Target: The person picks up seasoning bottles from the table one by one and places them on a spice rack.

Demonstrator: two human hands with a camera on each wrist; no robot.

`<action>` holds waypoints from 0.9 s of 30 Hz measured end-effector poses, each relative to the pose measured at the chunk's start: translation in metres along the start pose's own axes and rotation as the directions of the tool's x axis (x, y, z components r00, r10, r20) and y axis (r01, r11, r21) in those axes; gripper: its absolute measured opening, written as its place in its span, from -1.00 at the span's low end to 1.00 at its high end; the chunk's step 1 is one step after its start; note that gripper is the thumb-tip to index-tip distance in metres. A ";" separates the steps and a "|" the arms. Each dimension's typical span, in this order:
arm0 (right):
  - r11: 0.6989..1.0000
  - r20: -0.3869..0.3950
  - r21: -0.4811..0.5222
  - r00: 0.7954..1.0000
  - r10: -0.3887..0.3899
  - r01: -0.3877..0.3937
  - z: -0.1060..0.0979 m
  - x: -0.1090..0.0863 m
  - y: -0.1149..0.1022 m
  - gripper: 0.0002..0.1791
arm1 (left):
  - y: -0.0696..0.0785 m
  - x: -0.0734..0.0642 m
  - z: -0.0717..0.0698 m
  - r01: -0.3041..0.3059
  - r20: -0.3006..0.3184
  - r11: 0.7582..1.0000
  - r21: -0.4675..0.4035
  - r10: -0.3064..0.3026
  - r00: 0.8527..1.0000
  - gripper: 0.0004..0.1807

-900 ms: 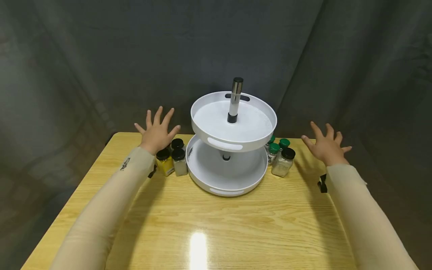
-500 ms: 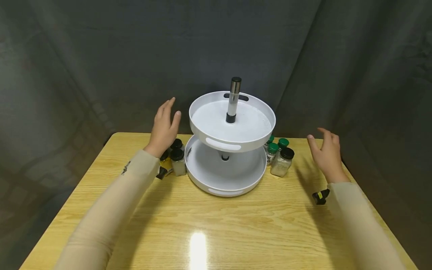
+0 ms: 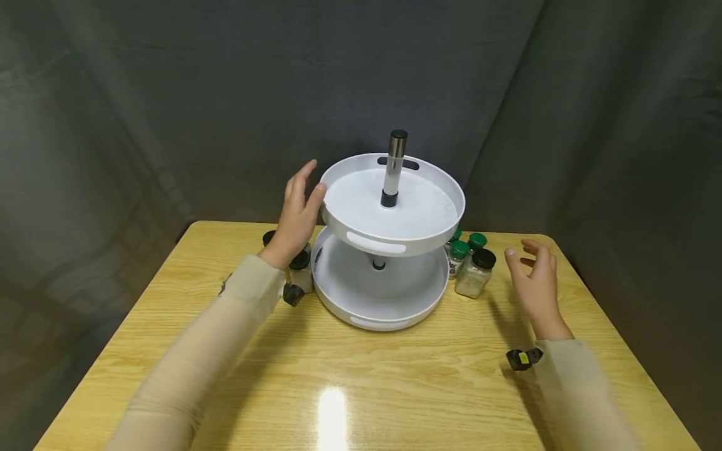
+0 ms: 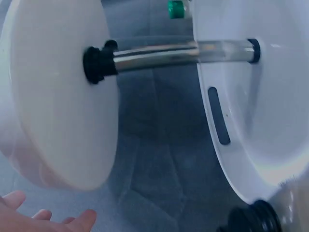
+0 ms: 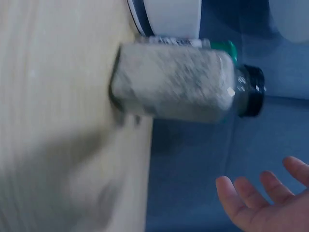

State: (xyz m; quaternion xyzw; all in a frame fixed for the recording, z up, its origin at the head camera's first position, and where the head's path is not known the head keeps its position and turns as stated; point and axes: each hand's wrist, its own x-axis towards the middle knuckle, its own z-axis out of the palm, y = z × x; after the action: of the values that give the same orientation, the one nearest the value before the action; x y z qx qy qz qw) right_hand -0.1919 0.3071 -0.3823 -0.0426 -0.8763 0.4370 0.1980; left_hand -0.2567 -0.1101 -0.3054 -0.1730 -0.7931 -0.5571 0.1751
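Note:
My left hand (image 3: 296, 216) is raised beside the left rim of a white two-tier round tray stand, fingers extended and thumb tip right at the rim of the upper tray (image 3: 423, 210). In the left wrist view, its fingertips lie below the underside of that tray. My right hand (image 3: 536, 288) hovers over the table, holding nothing, its fingers loosely bent. To its left stands a clear square jar (image 3: 472, 280) with a black lid and pale, speckled contents. This jar (image 5: 174, 82) fills the middle of the right wrist view, apart from the fingers.
Below is the lower tray (image 3: 375, 307), joined by a metal pole (image 3: 393, 172). Green-lidded shakers (image 3: 458, 254) cluster behind the square jar. On the left, black-lidded jars (image 3: 301, 279) are partly hidden by my left hand. A grey curtain (image 3: 361, 75) hangs behind the wooden table (image 3: 254, 388).
My left hand has moved right to the upper tray's rim, its spread fingers drawing together. My right hand has come lower and nearer, and its fingers have gone from spread to loosely bent.

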 end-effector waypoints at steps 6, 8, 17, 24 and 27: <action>0.994 0.070 0.067 0.995 0.078 -0.083 0.017 -0.014 0.011 -0.21 | 0.005 0.001 0.014 0.010 0.017 0.998 -0.056 -0.009 1.000 -0.37; 0.992 0.082 0.084 0.993 0.090 -0.097 0.022 -0.017 0.014 -0.18 | 0.005 0.001 0.019 0.008 0.019 0.998 -0.058 -0.007 1.000 -0.37; 0.965 0.134 0.164 0.974 0.185 -0.206 0.038 -0.016 0.017 -0.16 | 0.006 -0.001 0.029 0.011 -0.026 0.998 -0.066 -0.013 1.000 -0.41; 0.956 0.126 0.185 0.971 0.205 -0.226 0.045 -0.015 0.023 -0.22 | 0.005 -0.003 0.032 0.040 -0.039 0.995 -0.090 -0.044 0.998 -0.41; 0.956 0.132 0.182 0.969 0.208 -0.230 0.047 -0.016 0.023 -0.18 | 0.004 -0.004 0.033 0.045 -0.048 0.994 -0.100 -0.050 0.998 -0.41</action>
State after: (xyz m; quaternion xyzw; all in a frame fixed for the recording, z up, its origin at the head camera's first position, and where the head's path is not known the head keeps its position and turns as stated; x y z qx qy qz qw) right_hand -0.1973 0.2819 -0.4306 -0.0956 -0.8286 0.5420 0.1024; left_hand -0.2540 -0.0784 -0.3145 -0.1485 -0.7638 -0.6038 0.1729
